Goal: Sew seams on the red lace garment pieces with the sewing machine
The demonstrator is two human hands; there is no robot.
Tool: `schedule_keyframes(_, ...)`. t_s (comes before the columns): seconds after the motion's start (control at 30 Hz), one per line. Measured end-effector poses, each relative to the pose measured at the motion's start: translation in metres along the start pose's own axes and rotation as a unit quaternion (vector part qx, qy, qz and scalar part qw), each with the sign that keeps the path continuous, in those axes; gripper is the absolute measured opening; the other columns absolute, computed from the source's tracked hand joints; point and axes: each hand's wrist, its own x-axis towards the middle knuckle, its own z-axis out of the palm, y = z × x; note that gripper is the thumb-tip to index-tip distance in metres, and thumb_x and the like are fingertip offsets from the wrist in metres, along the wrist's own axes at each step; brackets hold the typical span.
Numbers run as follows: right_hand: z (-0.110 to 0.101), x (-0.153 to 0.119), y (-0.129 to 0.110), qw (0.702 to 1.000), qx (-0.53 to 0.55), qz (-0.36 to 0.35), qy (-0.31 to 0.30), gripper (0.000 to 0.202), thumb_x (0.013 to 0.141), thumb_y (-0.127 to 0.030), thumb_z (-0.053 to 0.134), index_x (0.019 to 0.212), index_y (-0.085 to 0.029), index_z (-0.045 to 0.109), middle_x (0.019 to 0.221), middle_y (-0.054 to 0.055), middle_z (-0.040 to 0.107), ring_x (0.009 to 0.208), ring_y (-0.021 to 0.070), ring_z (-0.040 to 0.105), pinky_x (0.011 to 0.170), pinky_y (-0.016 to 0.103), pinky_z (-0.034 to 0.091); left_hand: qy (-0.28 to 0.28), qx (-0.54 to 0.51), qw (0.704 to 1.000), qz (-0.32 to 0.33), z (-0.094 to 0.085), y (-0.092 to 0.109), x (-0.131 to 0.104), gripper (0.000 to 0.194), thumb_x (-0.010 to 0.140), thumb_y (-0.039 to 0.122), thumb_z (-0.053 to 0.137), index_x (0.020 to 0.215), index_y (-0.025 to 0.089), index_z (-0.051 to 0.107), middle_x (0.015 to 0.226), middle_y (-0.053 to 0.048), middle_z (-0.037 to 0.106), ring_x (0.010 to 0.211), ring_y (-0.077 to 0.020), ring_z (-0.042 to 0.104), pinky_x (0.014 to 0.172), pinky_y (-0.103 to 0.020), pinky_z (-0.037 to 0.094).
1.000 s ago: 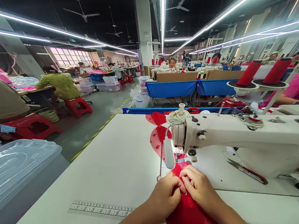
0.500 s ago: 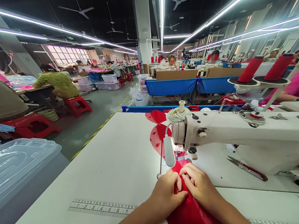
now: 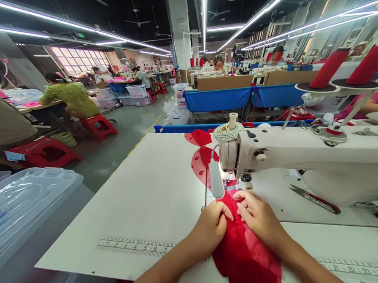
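Red fabric (image 3: 243, 254) runs from under the sewing machine's needle area down over the table's front edge. My left hand (image 3: 211, 225) pinches its left edge, thumb and fingers pressed together. On the right side of the same cloth, close to the needle, my right hand (image 3: 256, 212) holds it with bent fingers. The white sewing machine (image 3: 290, 151) stands to the right, with a small lamp (image 3: 216, 179) left of its needle. Behind the needle lie red and translucent patterned pieces (image 3: 202, 163).
Snips (image 3: 319, 200) lie beneath the machine arm. A printed ruler (image 3: 135, 246) crosses the white table (image 3: 145, 181). A lidded plastic box (image 3: 30, 209) stands at the left. Red thread cones (image 3: 330, 68) rise at the right. Other people sit at tables farther back.
My hands have moved slightly apart, showing more of the cloth between them. The right fingers have loosened a little from their bunched pose. The view has shifted, revealing the table's front edge.
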Motion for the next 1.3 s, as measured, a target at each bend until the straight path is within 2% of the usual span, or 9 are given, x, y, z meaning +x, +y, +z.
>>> schedule_keyframes(0.13,-0.003,-0.003,0.004,0.992,0.086,0.067,0.062,0.021,0.085,-0.036,0.044,0.097,-0.02,0.051,0.086,0.004,0.062,0.068,0.0154,0.062,0.063,0.028,0.053,-0.001,-0.008,0.999,-0.043,-0.002,0.006,0.002,0.019,0.072,0.0,0.039,0.07,0.018,0.046,0.074,0.001,0.052,0.071,-0.0137,0.047,0.066,-0.025,0.035)
schedule_keyframes(0.27,0.0,-0.005,-0.003,0.998,0.019,-0.037,0.055,0.015,0.088,-0.028,0.043,0.089,-0.021,0.056,0.092,0.005,0.061,0.078,0.0168,0.059,0.069,0.029,0.052,0.003,-0.002,0.999,-0.039,-0.002,0.007,0.004,0.021,0.07,-0.002,0.039,0.069,0.019,0.044,0.072,0.002,0.05,0.071,-0.0137,0.047,0.066,-0.025,0.034)
schedule_keyframes(0.4,0.006,-0.005,-0.005,0.99,-0.05,-0.132,0.018,0.019,0.09,-0.016,0.037,0.084,-0.02,0.055,0.085,0.003,0.057,0.076,0.0158,0.055,0.068,0.029,0.048,0.01,0.004,0.999,-0.036,-0.001,0.005,0.003,0.021,0.071,-0.002,0.038,0.07,0.019,0.043,0.072,0.002,0.049,0.07,-0.0137,0.046,0.064,-0.025,0.033)
schedule_keyframes(0.67,0.012,-0.004,0.0,0.985,-0.072,-0.158,-0.018,0.022,0.092,-0.013,0.032,0.089,-0.019,0.053,0.091,0.006,0.056,0.079,0.0165,0.054,0.068,0.03,0.049,0.011,-0.002,1.0,-0.01,0.001,0.0,0.001,0.022,0.071,-0.001,0.034,0.069,0.019,0.044,0.076,0.001,0.05,0.073,-0.0147,0.044,0.067,-0.025,0.034)
schedule_keyframes(0.83,0.011,-0.005,-0.002,0.98,-0.101,-0.167,-0.019,0.022,0.092,-0.014,0.033,0.09,-0.019,0.054,0.101,0.009,0.059,0.086,0.0179,0.059,0.072,0.031,0.053,0.026,0.001,0.998,-0.048,0.002,0.002,0.002,0.017,0.067,0.002,0.04,0.068,0.019,0.043,0.074,0.001,0.049,0.071,-0.0144,0.044,0.065,-0.025,0.033)
schedule_keyframes(0.93,0.012,-0.005,0.0,0.975,-0.141,-0.173,-0.019,0.023,0.087,-0.011,0.035,0.092,-0.019,0.055,0.106,0.01,0.061,0.087,0.0185,0.062,0.072,0.031,0.055,0.036,0.003,0.996,-0.076,0.003,0.003,0.003,0.014,0.066,0.009,0.051,0.067,0.019,0.042,0.073,0.002,0.048,0.068,-0.0139,0.043,0.062,-0.025,0.033)
schedule_keyframes(1.07,0.015,-0.005,0.004,0.959,-0.183,-0.217,-0.006,0.032,0.076,-0.006,0.035,0.097,-0.017,0.056,0.109,0.012,0.064,0.099,0.0212,0.063,0.079,0.032,0.056,0.054,0.007,0.996,-0.066,0.006,0.001,0.004,0.021,0.072,0.017,0.055,0.064,0.02,0.036,0.068,0.003,0.046,0.065,-0.0133,0.041,0.061,-0.026,0.031)
schedule_keyframes(1.2,0.015,-0.004,0.007,0.951,-0.206,-0.231,-0.001,0.031,0.082,-0.01,0.036,0.106,-0.014,0.056,0.111,0.014,0.064,0.103,0.0222,0.063,0.084,0.035,0.056,0.065,0.014,0.996,-0.054,0.009,-0.005,0.006,0.025,0.074,0.008,0.05,0.061,0.02,0.031,0.065,0.003,0.044,0.063,-0.013,0.04,0.06,-0.026,0.031)
schedule_keyframes(1.3,0.014,-0.004,0.007,0.949,-0.213,-0.231,0.002,0.031,0.085,-0.011,0.036,0.109,-0.012,0.056,0.11,0.015,0.064,0.101,0.0227,0.063,0.084,0.037,0.057,0.07,0.035,0.997,-0.025,0.01,-0.01,0.005,0.02,0.071,0.001,0.044,0.067,0.019,0.037,0.073,0.0,0.049,0.07,-0.0147,0.045,0.066,-0.026,0.035)
